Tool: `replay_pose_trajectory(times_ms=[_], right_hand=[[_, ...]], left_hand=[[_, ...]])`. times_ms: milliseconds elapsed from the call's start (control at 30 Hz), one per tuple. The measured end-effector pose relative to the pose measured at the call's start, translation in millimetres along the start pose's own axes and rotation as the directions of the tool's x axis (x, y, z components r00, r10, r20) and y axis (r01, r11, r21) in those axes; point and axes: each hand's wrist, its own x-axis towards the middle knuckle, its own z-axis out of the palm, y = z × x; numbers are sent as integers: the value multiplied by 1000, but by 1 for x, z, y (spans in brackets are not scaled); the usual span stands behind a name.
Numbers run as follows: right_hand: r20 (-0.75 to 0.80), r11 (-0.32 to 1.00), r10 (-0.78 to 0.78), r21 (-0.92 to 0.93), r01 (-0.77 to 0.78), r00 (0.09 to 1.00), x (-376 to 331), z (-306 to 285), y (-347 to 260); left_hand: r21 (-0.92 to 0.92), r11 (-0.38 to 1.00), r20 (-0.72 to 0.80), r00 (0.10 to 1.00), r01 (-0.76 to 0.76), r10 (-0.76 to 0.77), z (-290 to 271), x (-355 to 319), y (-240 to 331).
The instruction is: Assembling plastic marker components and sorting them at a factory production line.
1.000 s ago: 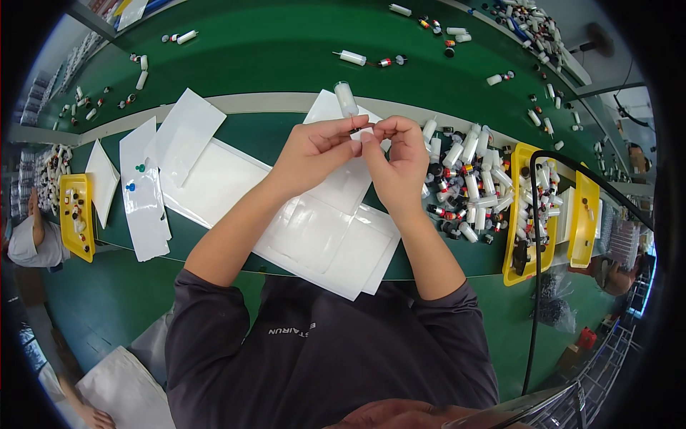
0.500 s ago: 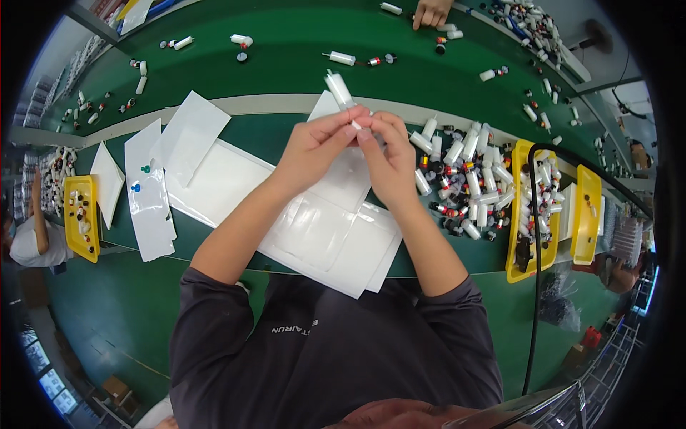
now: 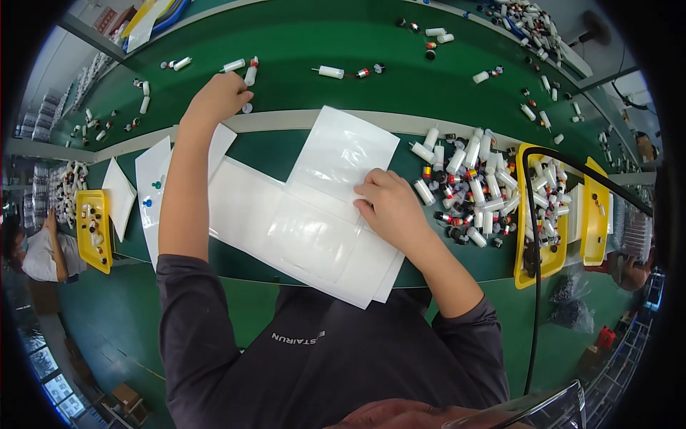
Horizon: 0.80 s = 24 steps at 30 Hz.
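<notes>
Out over the far green surface, my left hand (image 3: 218,99) is closed, its fingers curled down and mostly hidden. Right beside them is a small white cylinder (image 3: 251,76) with a red end; whether the hand grips it is unclear. Another white cylinder (image 3: 233,66) lies just beyond the knuckles, and a small dark round part (image 3: 247,108) lies nearer. My right hand (image 3: 388,204) rests on overlapping white sheets in clear plastic (image 3: 343,154), its thumb and forefinger apart and nothing seen between them.
A heap of white cylinders and small dark and red parts (image 3: 471,182) lies right of the sheets. Beyond it are a yellow tray (image 3: 524,250) and a black cable (image 3: 537,322). A pale raised rail (image 3: 279,120) divides the near table from the far surface.
My hands were together at the middle with a white cylinder. The left has moved far left over the green surface; the right has come down onto the sheets. Another person's hand has left the far edge.
</notes>
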Motion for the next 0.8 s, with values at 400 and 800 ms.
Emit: replay_pose_trajectory(times_ms=[400, 800], right_hand=[[-14, 985, -24, -173, 21, 1000, 7, 10, -7], [-44, 991, -43, -130, 37, 998, 6, -4, -10]], left_hand=[[33, 902, -278, 863, -429, 421, 74, 72, 113], [-895, -258, 298, 919, 363, 260, 106, -78, 142]])
